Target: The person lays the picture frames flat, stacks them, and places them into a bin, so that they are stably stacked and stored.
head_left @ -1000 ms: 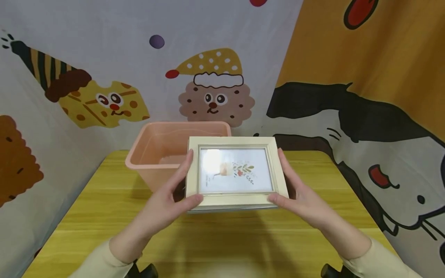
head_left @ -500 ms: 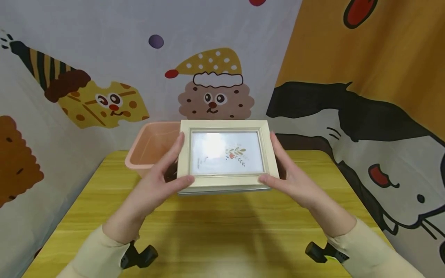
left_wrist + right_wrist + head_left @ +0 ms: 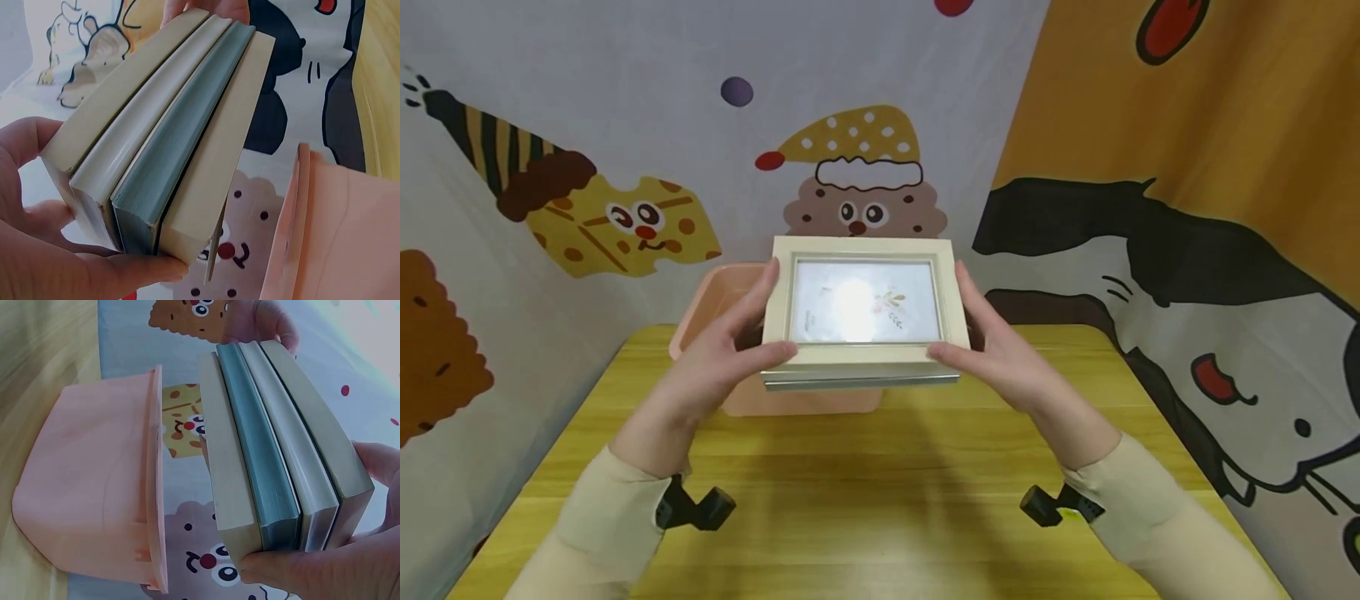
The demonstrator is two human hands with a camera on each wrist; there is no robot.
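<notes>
A stack of several picture frames is held up between my two hands. On top is a cream picture frame (image 3: 857,356) with a plant print behind shiny glass. The wrist views show the stack edge-on, with a white frame (image 3: 150,103) and a blue-grey frame (image 3: 181,137) between the cream outer ones. My left hand (image 3: 715,358) grips the left end, thumb on the front edge. At the other end, my right hand (image 3: 1011,362) grips it the same way. Behind and below the stack stands a pink plastic tub (image 3: 805,402), largely hidden by it in the head view.
The tub rests on a yellow wood-grain table (image 3: 850,483), toward its back left. A cartoon-printed cloth (image 3: 647,75) hangs behind and beside the table. Black wrist cameras (image 3: 696,506) are strapped to both sleeves.
Both hands have carried the stack of picture frames up, away and to the left, so it now overlaps the tub in the head view. The tub has stayed in place.
</notes>
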